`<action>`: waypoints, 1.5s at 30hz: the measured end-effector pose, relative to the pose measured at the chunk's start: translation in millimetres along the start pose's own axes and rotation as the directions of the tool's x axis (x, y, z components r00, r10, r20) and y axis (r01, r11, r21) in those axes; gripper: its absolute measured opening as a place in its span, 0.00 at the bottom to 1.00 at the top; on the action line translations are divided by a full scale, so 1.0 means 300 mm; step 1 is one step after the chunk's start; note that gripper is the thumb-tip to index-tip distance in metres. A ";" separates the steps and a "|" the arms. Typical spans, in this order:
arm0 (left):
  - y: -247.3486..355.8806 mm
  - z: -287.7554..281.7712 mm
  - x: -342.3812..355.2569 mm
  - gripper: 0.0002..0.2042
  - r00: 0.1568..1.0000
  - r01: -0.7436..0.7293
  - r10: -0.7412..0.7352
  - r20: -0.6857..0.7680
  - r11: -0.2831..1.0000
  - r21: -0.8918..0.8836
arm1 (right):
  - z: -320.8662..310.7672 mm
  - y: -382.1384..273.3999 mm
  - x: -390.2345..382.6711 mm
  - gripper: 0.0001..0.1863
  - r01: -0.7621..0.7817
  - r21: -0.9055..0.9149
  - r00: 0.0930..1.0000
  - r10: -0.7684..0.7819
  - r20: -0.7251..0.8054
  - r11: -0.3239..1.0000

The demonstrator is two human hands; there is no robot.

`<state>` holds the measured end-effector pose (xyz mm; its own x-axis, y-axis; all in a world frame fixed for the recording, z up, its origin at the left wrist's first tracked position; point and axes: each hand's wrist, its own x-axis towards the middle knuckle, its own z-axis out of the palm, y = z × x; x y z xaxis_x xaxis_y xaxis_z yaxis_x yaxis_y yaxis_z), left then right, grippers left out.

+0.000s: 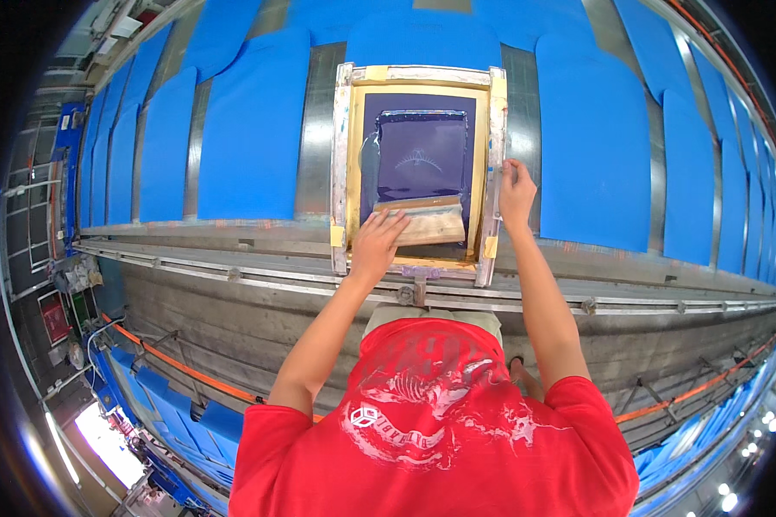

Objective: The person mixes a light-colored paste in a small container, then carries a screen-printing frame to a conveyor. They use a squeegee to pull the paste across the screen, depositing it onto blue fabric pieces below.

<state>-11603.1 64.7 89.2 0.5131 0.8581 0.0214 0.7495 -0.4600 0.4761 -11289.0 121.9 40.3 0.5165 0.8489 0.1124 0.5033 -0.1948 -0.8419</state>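
A screen printing frame with pale, taped rails lies on the long table in front of me. Inside it is a dark purple screen with a glossy ink area and a thin, light arc-shaped design. A wooden squeegee lies slightly tilted across the near end of the screen. My left hand grips the squeegee's left end, fingers over its top. Just outside the right rail is my right hand, its fingers curled together. Whether they hold anything there is hidden.
Blue fabric panels lie in rows along the metal table, on both sides of the frame. A metal rail runs along the table's near edge. Behind me, more blue panels lie beyond an orange strip.
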 end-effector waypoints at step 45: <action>-0.128 -0.052 0.039 0.34 0.994 -0.098 0.093 -0.051 0.989 -0.109 | 0.020 -0.100 0.055 0.11 -0.039 -0.021 0.998 0.038 -0.051 0.999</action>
<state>-11632.3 95.8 84.9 0.5584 0.8222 0.1103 0.6455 -0.5141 0.5648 -11299.9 144.7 64.2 0.5697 0.8149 0.1067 0.4973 -0.2385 -0.8341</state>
